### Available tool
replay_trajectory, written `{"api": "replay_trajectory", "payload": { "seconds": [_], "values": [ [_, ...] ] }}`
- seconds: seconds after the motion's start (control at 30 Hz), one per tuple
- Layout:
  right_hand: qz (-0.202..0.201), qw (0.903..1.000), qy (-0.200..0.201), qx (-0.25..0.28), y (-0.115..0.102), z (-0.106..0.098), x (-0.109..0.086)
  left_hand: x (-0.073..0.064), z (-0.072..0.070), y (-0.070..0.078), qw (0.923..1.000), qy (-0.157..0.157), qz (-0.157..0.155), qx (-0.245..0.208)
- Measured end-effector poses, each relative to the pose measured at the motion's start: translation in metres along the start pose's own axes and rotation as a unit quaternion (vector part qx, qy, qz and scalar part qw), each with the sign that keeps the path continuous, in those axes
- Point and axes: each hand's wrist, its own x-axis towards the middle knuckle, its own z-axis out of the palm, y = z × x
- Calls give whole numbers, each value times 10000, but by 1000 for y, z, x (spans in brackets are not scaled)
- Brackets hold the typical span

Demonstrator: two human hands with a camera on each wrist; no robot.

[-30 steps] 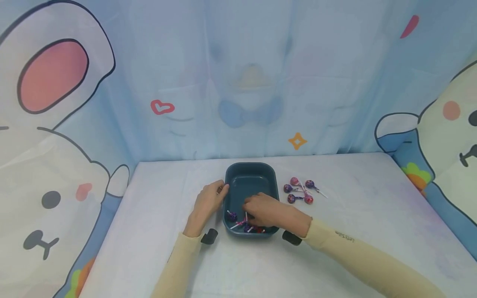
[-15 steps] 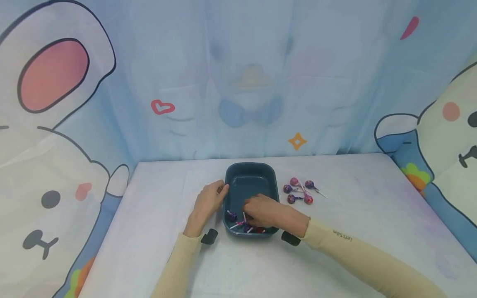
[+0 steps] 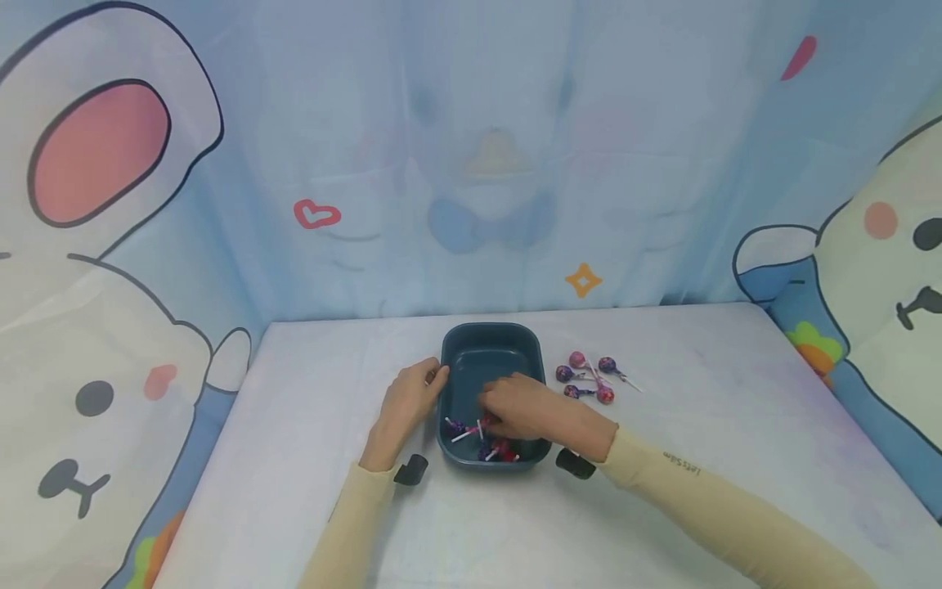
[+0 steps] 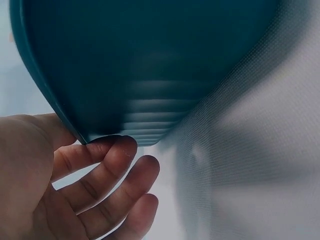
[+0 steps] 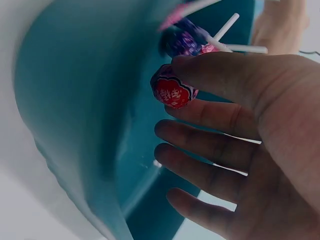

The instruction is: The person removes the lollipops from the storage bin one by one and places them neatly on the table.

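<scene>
A dark teal plastic box (image 3: 482, 368) with rounded corners stands on the table. My left hand (image 3: 406, 401) holds its left rim; in the left wrist view the fingers (image 4: 122, 155) curl against the outer side. Inside the box is my right hand (image 3: 521, 407). Its thumb and index finger pinch a round lollipop (image 5: 172, 91) in a red and purple wrapper, while the other fingers extend loosely. Several wrapped lollipops (image 3: 504, 450) lie at the near end of the box, among them a purple one (image 5: 182, 44). My right hand partly covers them in the head view.
Right of the box, several more lollipops lie in a loose group, including a pink one (image 3: 577, 360) and a purple one (image 3: 607, 365). A white cloth (image 3: 699, 409) covers the table. A blue printed curtain (image 3: 486, 164) hangs behind and at both sides.
My right hand has shifted slightly within the box, and the lollipops near its fingers have moved, with more red showing. My left hand stays on the rim. The head view has shifted slightly.
</scene>
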Motion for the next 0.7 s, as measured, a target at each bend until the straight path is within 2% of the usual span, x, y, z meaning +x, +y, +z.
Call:
{"api": "replay_trajectory", "payload": {
  "seconds": [0.2, 0.4, 0.7],
  "values": [
    [65, 9997, 216, 111, 8, -10, -4, 0, 1, -1, 10000, -22, -72, -7],
    [218, 9990, 223, 332, 14, -18, -9, 0, 2, -1, 9999, 35, -78, 61],
    [335, 9964, 480, 612, 29, -22, -18, 2, 4, -3, 9999, 52, -80, 80]
  ]
}}
